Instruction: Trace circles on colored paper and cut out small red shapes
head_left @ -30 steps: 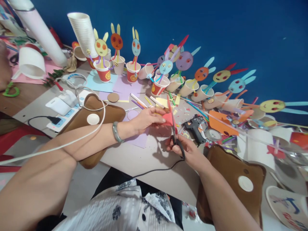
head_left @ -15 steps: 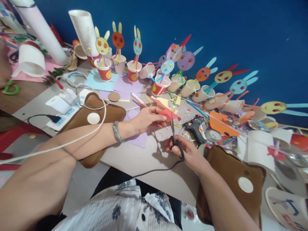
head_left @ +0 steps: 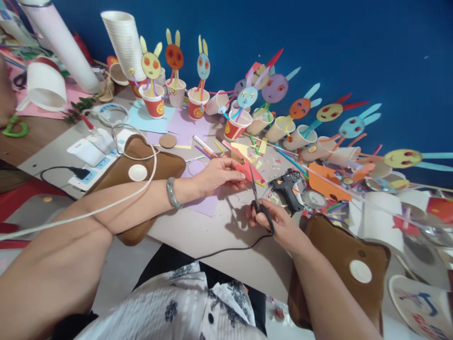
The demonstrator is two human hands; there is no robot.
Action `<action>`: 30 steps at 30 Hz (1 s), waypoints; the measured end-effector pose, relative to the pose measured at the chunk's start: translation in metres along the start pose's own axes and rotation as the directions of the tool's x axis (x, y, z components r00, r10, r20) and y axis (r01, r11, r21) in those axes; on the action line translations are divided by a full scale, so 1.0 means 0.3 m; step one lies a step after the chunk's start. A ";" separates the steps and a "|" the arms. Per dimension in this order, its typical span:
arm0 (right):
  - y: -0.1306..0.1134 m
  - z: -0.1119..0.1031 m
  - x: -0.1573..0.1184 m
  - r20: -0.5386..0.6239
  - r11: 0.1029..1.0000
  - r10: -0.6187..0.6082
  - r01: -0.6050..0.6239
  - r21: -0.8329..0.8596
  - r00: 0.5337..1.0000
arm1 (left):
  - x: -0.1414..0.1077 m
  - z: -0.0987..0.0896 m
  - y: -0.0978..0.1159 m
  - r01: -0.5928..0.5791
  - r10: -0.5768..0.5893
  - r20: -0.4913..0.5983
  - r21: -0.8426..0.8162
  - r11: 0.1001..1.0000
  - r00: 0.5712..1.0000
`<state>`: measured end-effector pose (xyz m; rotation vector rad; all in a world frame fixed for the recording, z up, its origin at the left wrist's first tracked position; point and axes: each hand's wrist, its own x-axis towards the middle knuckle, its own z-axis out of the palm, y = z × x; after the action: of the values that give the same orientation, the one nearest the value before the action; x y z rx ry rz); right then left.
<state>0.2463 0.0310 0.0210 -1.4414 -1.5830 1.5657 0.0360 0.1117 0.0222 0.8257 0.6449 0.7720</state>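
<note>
My left hand [head_left: 221, 177] pinches a small piece of red paper [head_left: 252, 173] between thumb and fingers, above the table. Black-handled scissors [head_left: 257, 200] are in my right hand [head_left: 274, 218], fingers wrapped round the handles. Their blades point up and away from me and lie against the red paper. Under and behind the paper are small paper scraps [head_left: 262, 163], yellow and red ones among them. A black glue gun [head_left: 289, 191] rests just right of the scissors. Purple paper [head_left: 203, 205] lies beneath my left wrist.
Paper cups with rabbit-faced figures, one a red cup [head_left: 238, 125], line the blue wall. Brown cushions [head_left: 155, 163] lie on both sides. A white cable [head_left: 141, 189] crosses my left forearm near a power strip [head_left: 101, 163]. Part of another person's hand [head_left: 7, 92] shows far left.
The scissors and my right hand have shifted slightly down and right. The red paper now shows a wider face beside the blades. My left hand has barely moved.
</note>
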 end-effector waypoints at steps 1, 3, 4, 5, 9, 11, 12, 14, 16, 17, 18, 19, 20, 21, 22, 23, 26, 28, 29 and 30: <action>-0.003 0.001 0.000 -0.001 1.000 -0.001 0.001 -0.008 1.000 | -0.002 0.001 0.002 0.000 0.000 0.000 0.004 1.000 1.000; -0.008 0.002 -0.001 -0.007 1.000 -0.001 0.001 -0.017 1.000 | -0.003 0.002 0.004 -0.001 0.001 0.000 0.012 1.000 1.000; -0.010 0.003 -0.001 -0.012 1.000 0.000 0.000 -0.018 1.000 | -0.004 0.003 0.005 -0.002 0.002 0.000 0.013 1.000 1.000; -0.012 0.003 -0.002 -0.014 1.000 0.002 -0.002 -0.018 1.000 | -0.004 0.003 0.005 -0.003 0.003 0.002 0.014 1.000 1.000; -0.015 0.003 -0.003 -0.005 1.000 0.013 -0.013 -0.014 1.000 | -0.003 0.005 0.007 -0.002 0.002 -0.002 0.023 1.000 1.000; -0.013 0.003 -0.003 -0.004 1.000 0.010 -0.010 -0.011 1.000 | -0.004 0.008 0.009 0.000 0.001 -0.006 0.028 1.000 1.000; -0.011 0.002 -0.002 -0.005 1.000 0.009 -0.009 -0.008 1.000 | -0.005 0.009 0.011 0.002 -0.002 -0.008 0.029 1.000 1.000; -0.006 0.002 -0.002 -0.005 1.000 0.006 -0.006 -0.002 1.000 | -0.007 0.010 0.013 0.010 -0.010 -0.010 0.030 0.999 1.000; -0.001 0.002 -0.001 -0.008 1.000 0.008 -0.008 0.004 1.000 | -0.008 0.010 0.013 0.015 -0.015 -0.012 0.029 0.999 1.000; 0.000 0.001 -0.001 -0.009 1.000 0.009 -0.009 0.005 1.000 | -0.008 0.010 0.013 0.017 -0.017 -0.011 0.029 0.999 1.000; 0.001 0.001 -0.001 -0.009 1.000 0.012 -0.012 0.003 1.000 | -0.007 0.010 0.012 0.017 -0.017 -0.011 0.030 0.999 1.000; 0.001 0.000 -0.001 -0.009 1.000 0.015 -0.015 0.000 1.000 | -0.006 0.009 0.011 0.019 -0.018 -0.009 0.031 0.999 1.000; 0.001 0.000 -0.001 -0.009 1.000 0.016 -0.016 -0.005 1.000 | -0.006 0.009 0.011 0.020 -0.020 -0.009 0.032 0.999 1.000; 0.000 0.000 -0.001 -0.009 1.000 0.015 -0.015 -0.011 1.000 | -0.005 0.008 0.010 0.023 -0.023 -0.009 0.033 0.999 1.000; -0.001 -0.001 0.000 -0.008 1.000 0.014 -0.014 -0.018 1.000 | -0.004 0.008 0.010 0.024 -0.024 -0.010 0.033 0.999 1.000; -0.002 -0.001 0.000 -0.010 1.000 0.013 -0.013 -0.023 1.000 | -0.004 0.007 0.010 0.024 -0.024 -0.011 0.033 0.999 1.000; -0.002 -0.001 -0.001 -0.017 0.999 0.012 -0.013 -0.035 1.000 | -0.004 0.006 0.010 0.021 -0.021 -0.009 0.039 0.999 1.000; 0.002 -0.001 -0.001 -0.022 0.999 0.014 -0.015 -0.032 1.000 | -0.004 0.005 0.011 0.025 -0.024 -0.005 0.041 0.999 1.000; 0.005 -0.002 -0.001 -0.024 0.999 0.014 -0.015 -0.032 1.000 | -0.005 0.005 0.012 0.029 -0.028 -0.004 0.041 0.999 1.000; 0.007 -0.003 -0.001 -0.024 0.999 0.015 -0.015 -0.034 1.000 | -0.005 0.006 0.012 0.033 -0.032 -0.006 0.040 0.999 0.999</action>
<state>0.2479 0.0305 0.0193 -1.4878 -1.5965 1.5312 0.0351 0.1114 0.0265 0.8482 0.6793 0.7341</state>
